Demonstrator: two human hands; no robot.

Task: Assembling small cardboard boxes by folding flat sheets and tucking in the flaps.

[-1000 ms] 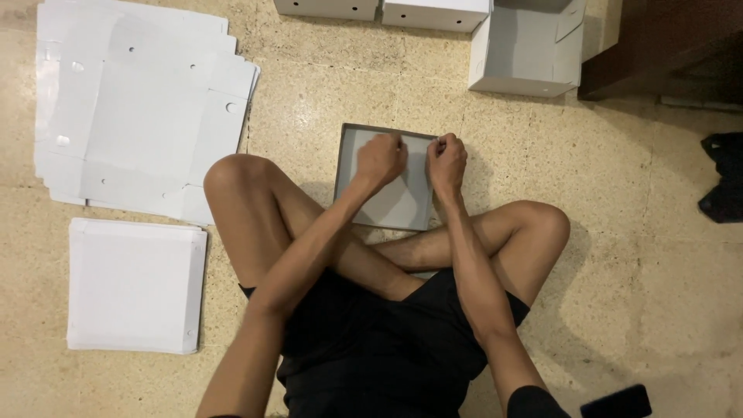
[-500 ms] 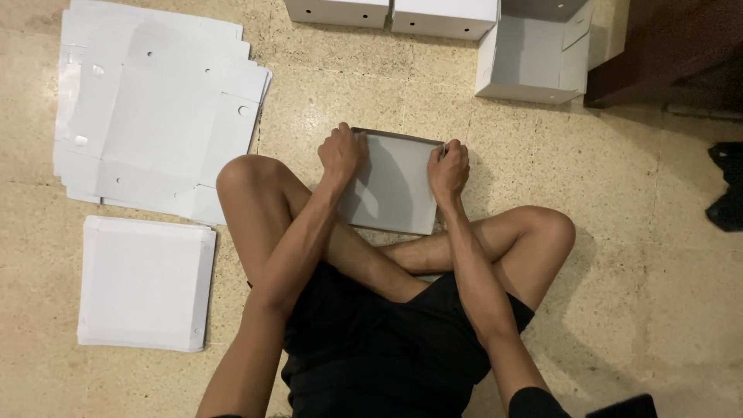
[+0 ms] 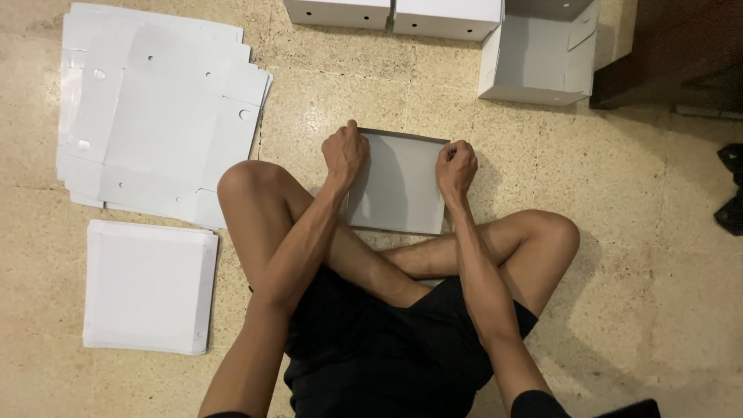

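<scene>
Indoors, speckled stone floor under both hands.

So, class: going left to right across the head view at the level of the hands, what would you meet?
Stack of flat white cardboard sheets → left hand → grey box panel → right hand → dark thing at the right edge.

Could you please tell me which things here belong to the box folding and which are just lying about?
In use: left hand, right hand, grey box, flat sheets, lid stack, finished boxes, open box.
Lying about: dark furniture, black item.
</scene>
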